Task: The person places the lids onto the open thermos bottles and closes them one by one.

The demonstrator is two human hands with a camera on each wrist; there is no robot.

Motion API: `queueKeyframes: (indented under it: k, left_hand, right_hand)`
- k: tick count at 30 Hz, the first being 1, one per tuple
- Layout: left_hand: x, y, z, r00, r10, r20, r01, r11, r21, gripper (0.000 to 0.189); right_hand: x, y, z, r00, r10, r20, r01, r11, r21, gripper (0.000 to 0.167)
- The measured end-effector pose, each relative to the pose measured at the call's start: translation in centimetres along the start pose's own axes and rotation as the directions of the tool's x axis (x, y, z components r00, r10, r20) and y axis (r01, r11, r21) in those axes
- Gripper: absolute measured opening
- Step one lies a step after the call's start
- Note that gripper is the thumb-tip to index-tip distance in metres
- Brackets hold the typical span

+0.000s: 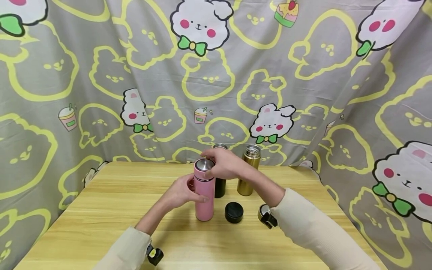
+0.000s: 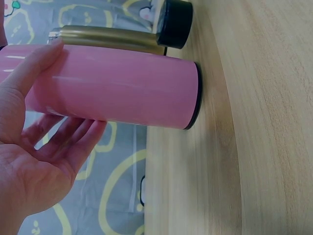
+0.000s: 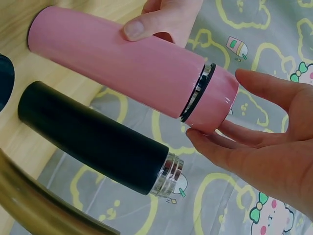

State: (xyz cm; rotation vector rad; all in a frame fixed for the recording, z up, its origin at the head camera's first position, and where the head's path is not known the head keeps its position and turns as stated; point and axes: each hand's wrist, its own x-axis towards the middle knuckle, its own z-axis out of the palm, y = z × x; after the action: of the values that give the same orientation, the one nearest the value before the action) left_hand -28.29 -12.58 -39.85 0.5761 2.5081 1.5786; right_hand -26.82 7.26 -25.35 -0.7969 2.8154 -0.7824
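A pink thermos stands upright on the table, its lower end at the wood. My left hand grips its body from the left, thumb across the front. Over the top, my right hand holds the pink lid between thumb and fingers. The lid has a brushed steel top. Between lid and body, a silver band and a black ring show in the right wrist view. Right behind the pink one, an uncapped black thermos bares its steel neck, partly covered by my right hand in the head view.
An uncapped gold thermos stands at the back right. A black lid lies right of the pink thermos. Farther right, another lid with a silver top is partly hidden by the right wrist camera. A patterned curtain hangs behind the wooden table.
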Motion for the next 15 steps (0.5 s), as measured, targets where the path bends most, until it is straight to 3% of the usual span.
queueKeyframes:
  k: [8,15]
  left_hand:
    - [-0.01,0.01,0.03,1.0,0.008,0.001,-0.008,1.0,-0.01,0.069]
    - [-0.02,-0.02,0.02,1.0,0.005,0.004,-0.005,1.0,-0.012,0.069]
  right_hand:
    - [-0.06,-0.12,0.09,1.0,0.002,-0.004,-0.002,1.0,0.007,0.055]
    - [0.01,-0.01,0.39,0.999,0.032,-0.042,-0.032,0.999,-0.006,0.058]
